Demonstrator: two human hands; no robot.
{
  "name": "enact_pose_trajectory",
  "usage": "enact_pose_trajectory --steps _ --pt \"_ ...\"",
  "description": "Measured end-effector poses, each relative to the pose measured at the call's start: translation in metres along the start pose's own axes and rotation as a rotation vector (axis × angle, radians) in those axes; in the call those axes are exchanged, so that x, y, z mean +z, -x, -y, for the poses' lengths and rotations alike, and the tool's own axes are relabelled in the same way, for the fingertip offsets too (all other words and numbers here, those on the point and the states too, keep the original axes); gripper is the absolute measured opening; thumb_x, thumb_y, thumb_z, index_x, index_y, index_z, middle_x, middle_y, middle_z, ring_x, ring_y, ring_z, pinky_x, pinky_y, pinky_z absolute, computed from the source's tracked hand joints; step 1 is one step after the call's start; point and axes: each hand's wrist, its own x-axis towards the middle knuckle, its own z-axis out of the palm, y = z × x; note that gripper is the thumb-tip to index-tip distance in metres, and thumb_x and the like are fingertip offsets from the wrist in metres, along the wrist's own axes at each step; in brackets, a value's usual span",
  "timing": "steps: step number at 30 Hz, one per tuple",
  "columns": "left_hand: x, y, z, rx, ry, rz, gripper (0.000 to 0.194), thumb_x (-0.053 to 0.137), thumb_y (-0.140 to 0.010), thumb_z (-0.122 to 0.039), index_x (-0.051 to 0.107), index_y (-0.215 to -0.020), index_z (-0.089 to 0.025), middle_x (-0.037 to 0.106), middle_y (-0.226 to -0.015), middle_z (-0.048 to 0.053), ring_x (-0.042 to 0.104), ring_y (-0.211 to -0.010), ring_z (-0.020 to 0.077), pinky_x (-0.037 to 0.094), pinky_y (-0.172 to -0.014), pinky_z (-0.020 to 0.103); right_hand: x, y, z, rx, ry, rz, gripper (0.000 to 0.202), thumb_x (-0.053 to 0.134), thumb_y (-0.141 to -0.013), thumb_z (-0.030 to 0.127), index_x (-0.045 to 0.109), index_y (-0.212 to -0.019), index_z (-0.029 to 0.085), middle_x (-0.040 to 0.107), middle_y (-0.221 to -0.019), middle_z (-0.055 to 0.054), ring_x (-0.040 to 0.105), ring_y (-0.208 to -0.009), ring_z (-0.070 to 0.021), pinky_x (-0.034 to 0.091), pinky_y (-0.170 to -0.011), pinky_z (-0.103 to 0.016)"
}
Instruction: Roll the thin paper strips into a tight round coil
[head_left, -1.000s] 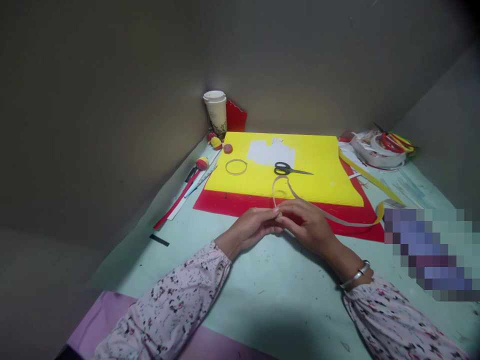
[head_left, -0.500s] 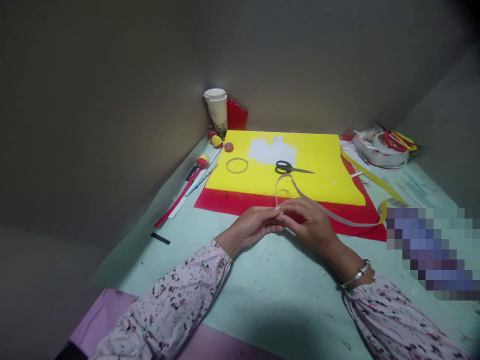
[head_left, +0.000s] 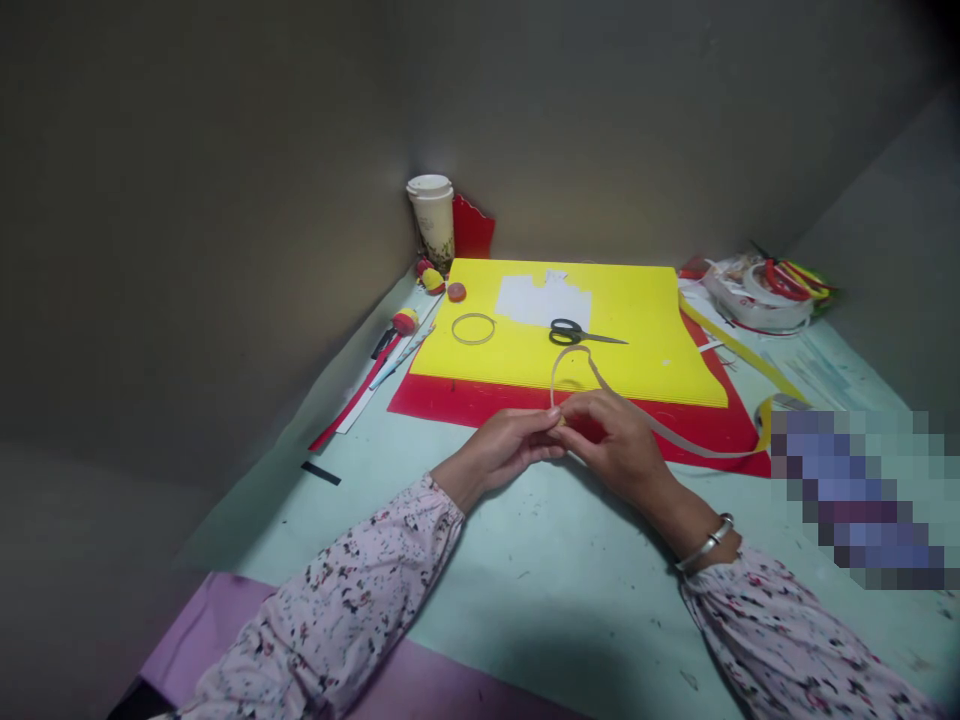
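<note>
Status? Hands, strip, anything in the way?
Left hand, right hand: fingers pinching strip. Strip loops up, trails rightward. Scissors ahead on yellow sheets; nothing blocks hands.

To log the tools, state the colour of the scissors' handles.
Black; the handles show best in the head view.

No text is legible; the print [head_left: 426, 224] on the cup [head_left: 435, 212] is faint.
</note>
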Motion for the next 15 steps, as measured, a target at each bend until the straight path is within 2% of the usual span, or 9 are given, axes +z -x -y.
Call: enact_pose_trajectory --steps 10,15 --pt "-0.0004 0.0001 0.0001 -0.001 0.003 -0.001 0.014 0.071 -0.089 -0.019 0.077 -0.093 -0.008 0.073 -0.089 0.011 0.068 -0.082 0.0146 0.054 -0.081 0.028 -0.0039 -0.0002 0.0009 -0.014 -0.073 0.058 0.011 0.067 -0.092 0.023 0.068 -0.103 0.023 0.075 -0.099 -0.007 0.069 -0.093 -0.0236 0.055 -0.081 -0.040" --pt "-0.0016 -0.0011 0.0015 0.021 0.005 0.013 0.018 0.076 -0.086 -0.024 0.077 -0.093 -0.008 0.072 -0.087 0.010 0.067 -0.081 0.0142 0.054 -0.078 0.027 -0.0006 -0.0001 0.0005 0.009 -0.060 0.015 0.012 0.069 -0.091 0.025 0.067 -0.102 0.022 0.073 -0.096 -0.008 0.068 -0.090 -0.0235 0.056 -0.079 -0.040"
